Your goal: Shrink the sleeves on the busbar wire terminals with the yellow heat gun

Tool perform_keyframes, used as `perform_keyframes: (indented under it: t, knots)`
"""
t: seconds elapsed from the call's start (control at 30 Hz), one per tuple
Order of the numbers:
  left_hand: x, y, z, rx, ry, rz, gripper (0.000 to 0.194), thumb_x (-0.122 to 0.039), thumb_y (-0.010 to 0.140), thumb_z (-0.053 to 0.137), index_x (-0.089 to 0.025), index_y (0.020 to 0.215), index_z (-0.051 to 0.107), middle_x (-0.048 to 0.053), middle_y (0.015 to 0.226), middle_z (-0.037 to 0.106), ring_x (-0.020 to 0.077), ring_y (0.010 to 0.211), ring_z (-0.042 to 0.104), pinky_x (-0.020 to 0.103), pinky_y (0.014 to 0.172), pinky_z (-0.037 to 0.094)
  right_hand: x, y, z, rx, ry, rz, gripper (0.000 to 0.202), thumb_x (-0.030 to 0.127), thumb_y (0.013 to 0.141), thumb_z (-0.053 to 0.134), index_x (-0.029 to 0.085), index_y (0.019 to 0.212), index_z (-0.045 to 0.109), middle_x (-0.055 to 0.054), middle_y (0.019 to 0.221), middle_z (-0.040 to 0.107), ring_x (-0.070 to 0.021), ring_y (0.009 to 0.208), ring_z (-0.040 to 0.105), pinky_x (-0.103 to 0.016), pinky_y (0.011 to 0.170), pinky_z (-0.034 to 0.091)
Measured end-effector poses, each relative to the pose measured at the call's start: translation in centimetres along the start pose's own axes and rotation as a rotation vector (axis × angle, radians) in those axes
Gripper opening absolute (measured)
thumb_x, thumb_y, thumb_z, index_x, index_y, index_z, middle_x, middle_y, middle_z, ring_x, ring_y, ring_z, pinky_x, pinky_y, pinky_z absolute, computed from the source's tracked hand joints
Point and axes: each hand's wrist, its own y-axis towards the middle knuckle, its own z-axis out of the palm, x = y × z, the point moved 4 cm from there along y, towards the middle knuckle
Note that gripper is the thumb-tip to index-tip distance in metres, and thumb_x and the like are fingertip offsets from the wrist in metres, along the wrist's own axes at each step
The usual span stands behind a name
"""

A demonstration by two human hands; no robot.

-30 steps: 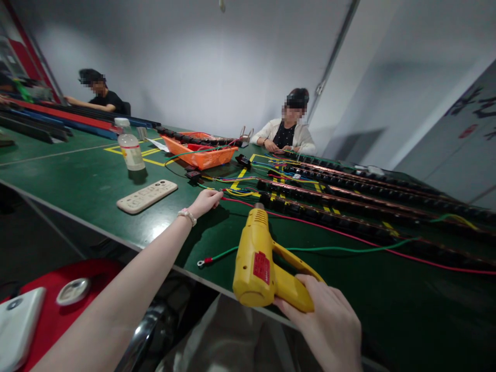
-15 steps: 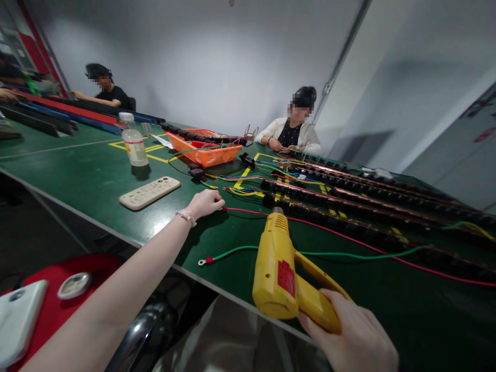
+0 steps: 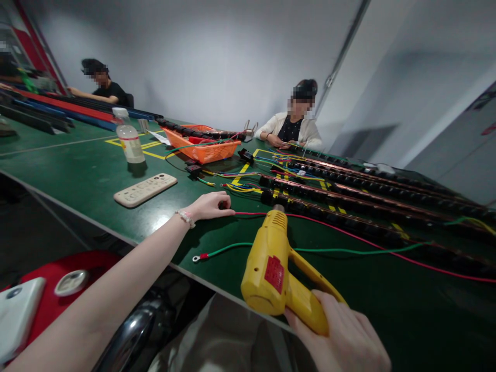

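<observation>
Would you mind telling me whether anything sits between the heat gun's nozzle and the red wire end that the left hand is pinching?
Nothing visible does. The heat gun in the right hand points toward the red wire held by the left hand; only bare green table lies between.

Bare left forearm, no sleeve anywhere along its visible length. Wore a thin beaded bracelet [image 3: 185, 217] of pale, pinkish beads at the wrist, just short of the left hand [image 3: 209, 205]. No ring or glove seen on that hand; nails short and plain as far as could be told. Right hand [image 3: 341, 338], at about 5 o'clock in the view, equally bare: no glove, no ring, no watch in the visible part, wrist cut off by the frame edge.
</observation>
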Motion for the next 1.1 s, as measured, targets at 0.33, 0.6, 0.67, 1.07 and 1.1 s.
perform_keyframes:
  t: [0.33, 0.6, 0.67, 1.07, 1.1]
  knots:
    - [0.5, 0.3, 0.5, -0.071, 0.024, -0.153, 0.033, -0.051, 0.089, 0.04, -0.021, 0.091, 0.054, 0.002, 0.083, 0.062, 0.0149, 0.07, 0.054, 0.023, 0.058, 0.03, 1.5, 0.2, 0.2, -0.05, 0.02, -0.024, 0.043, 0.056, 0.087, 0.044, 0.015, 0.085, 0.055, -0.004, 0.07, 0.055, -0.0164, 0.066, 0.046, -0.031, 0.069, 0.032]
    - [0.6, 0.4, 0.3, -0.179, 0.007, -0.158, 0.035, -0.049, 0.091, 0.035, -0.02, 0.084, 0.054, 0.002, 0.079, 0.061, 0.0148, 0.072, 0.055, 0.022, 0.059, 0.03, 4.4, 1.4, 1.6, -0.047, 0.184, -0.017, 0.043, 0.058, 0.083, 0.049, 0.015, 0.086, 0.055, -0.003, 0.073, 0.057, -0.0161, 0.069, 0.049, -0.03, 0.072, 0.032]
    - [0.7, 0.5, 0.3, -0.208, -0.017, -0.148, 0.034, -0.046, 0.092, 0.034, -0.02, 0.085, 0.054, 0.003, 0.081, 0.062, 0.015, 0.074, 0.056, 0.022, 0.061, 0.031, 5.4, 1.7, 1.9, -0.037, 0.213, -0.044, 0.043, 0.057, 0.081, 0.052, 0.015, 0.087, 0.055, -0.003, 0.073, 0.057, -0.0157, 0.069, 0.049, -0.03, 0.072, 0.032]
    - [1.5, 0.5, 0.3, -0.23, -0.094, -0.174, 0.038, -0.047, 0.091, 0.032, -0.018, 0.082, 0.054, 0.003, 0.077, 0.059, 0.0131, 0.068, 0.049, 0.022, 0.062, 0.032, 7.5, 2.1, 2.9, -0.064, 0.357, 0.012, 0.047, 0.061, 0.081, 0.05, 0.015, 0.088, 0.056, -0.003, 0.075, 0.058, -0.016, 0.073, 0.052, -0.03, 0.074, 0.032]
    - [1.4, 0.4, 0.2, -0.235, -0.101, -0.17, 0.037, -0.046, 0.091, 0.032, -0.017, 0.081, 0.054, 0.003, 0.076, 0.059, 0.0129, 0.068, 0.049, 0.022, 0.062, 0.032, 7.4, 2.0, 2.9, -0.074, 0.369, 0.023, 0.048, 0.063, 0.082, 0.048, 0.016, 0.087, 0.056, -0.002, 0.074, 0.058, -0.016, 0.073, 0.052, -0.03, 0.075, 0.032]
